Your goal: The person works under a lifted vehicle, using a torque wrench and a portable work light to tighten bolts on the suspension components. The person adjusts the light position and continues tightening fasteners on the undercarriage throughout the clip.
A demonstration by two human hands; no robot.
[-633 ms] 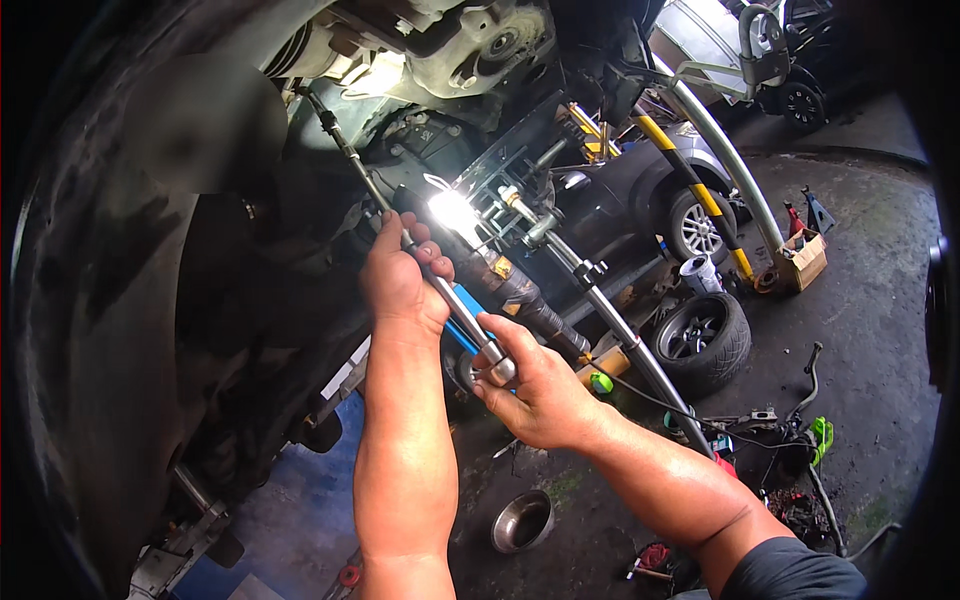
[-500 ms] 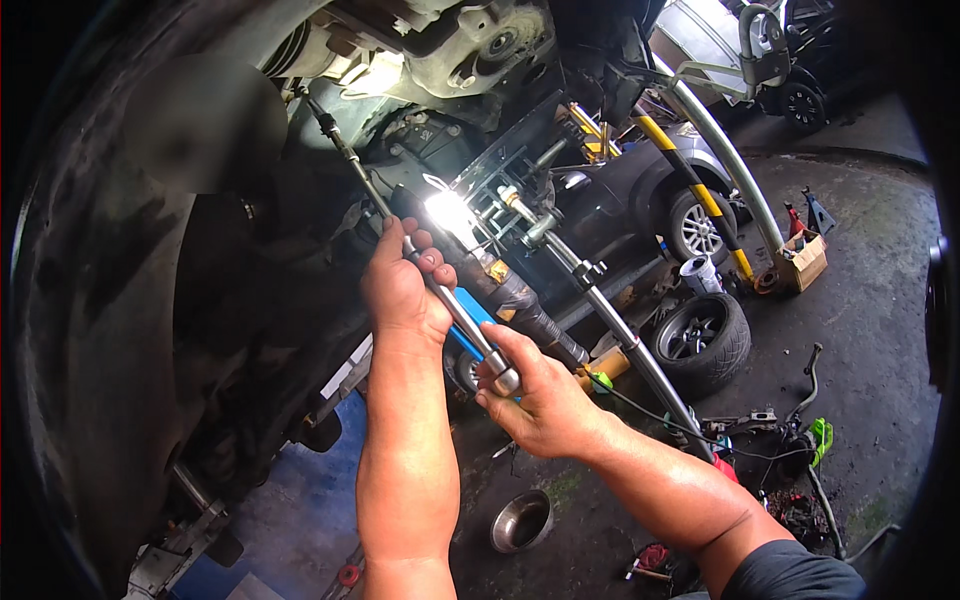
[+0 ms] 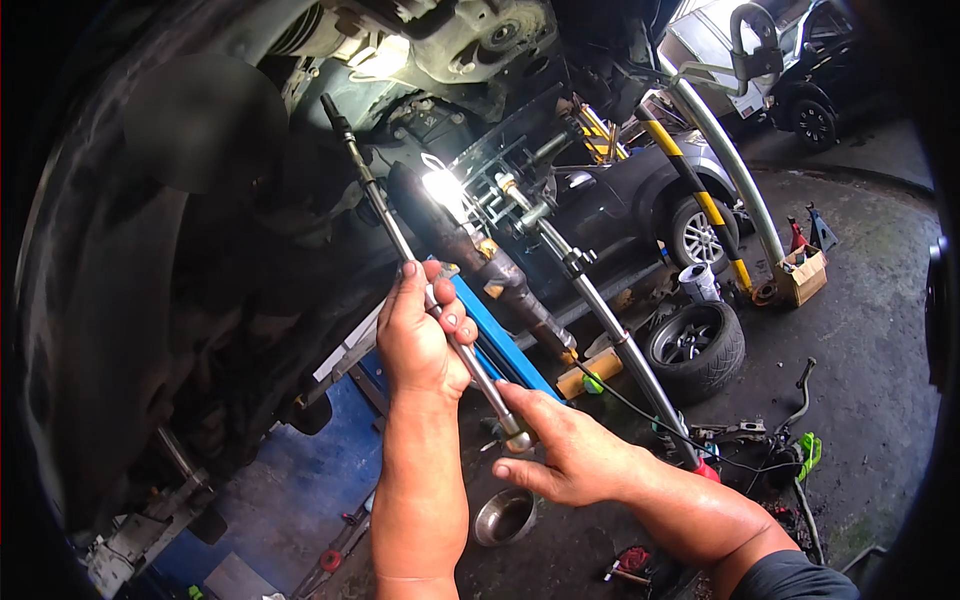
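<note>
My left hand [image 3: 422, 335] is wrapped round a long chrome extension bar [image 3: 392, 228], which slants from upper left to lower right under a raised vehicle. A dark socket [image 3: 335, 112] tips its upper end, apart from the metal parts overhead. At the lower end is a rounded silver head [image 3: 517, 442]. Beside that head, my right hand [image 3: 570, 450] is open, thumb and fingers spread; whether a finger touches the bar is hard to tell. Above hangs the vehicle's underside [image 3: 490, 45], with a pale metal arm and a dark housing [image 3: 430, 130].
A bright work lamp [image 3: 445, 192] glows by a silver pole stand [image 3: 610, 320]. An exhaust pipe [image 3: 510, 280] hangs near a blue lift beam [image 3: 505, 345]. On the floor are a loose wheel [image 3: 690, 345], a metal bowl [image 3: 505, 517], a cardboard box [image 3: 803, 278] and scattered parts.
The bar's upper end has come down, away from the parts overhead. My left hand has moved lower and slightly right with it. My right hand's fingers have opened from the lower end.
</note>
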